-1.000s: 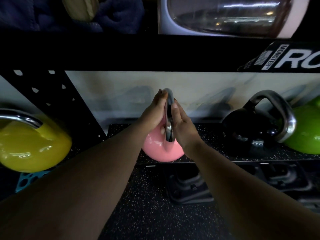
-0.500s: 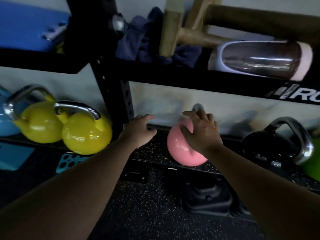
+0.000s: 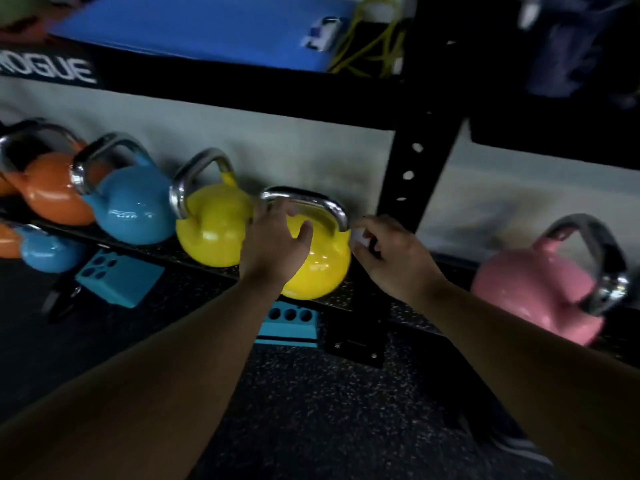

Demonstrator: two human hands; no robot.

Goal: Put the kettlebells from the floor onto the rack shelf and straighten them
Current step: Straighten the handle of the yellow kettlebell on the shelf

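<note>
A row of kettlebells stands on the rack shelf (image 3: 367, 292): orange (image 3: 52, 195), blue (image 3: 131, 209), yellow (image 3: 211, 233), a second yellow (image 3: 322, 268), and, past the black upright, pink (image 3: 533, 289). My left hand (image 3: 273, 244) lies on the front of the second yellow kettlebell, with spread fingers touching the left end of its steel handle. My right hand (image 3: 391, 258) is at that bell's right side, fingertips by the handle's right end, holding nothing. The picture is blurred by motion.
The black rack upright (image 3: 412, 161) rises just behind my right hand. Under the shelf lie teal blocks (image 3: 117, 278), a small blue kettlebell (image 3: 48, 252) and black speckled floor (image 3: 311, 410). A blue mat (image 3: 207, 26) and yellow cord (image 3: 374, 46) sit on the upper shelf.
Both hands let go of the pink kettlebell, now standing on the shelf to the right. My view and hands swung left to the second yellow kettlebell.
</note>
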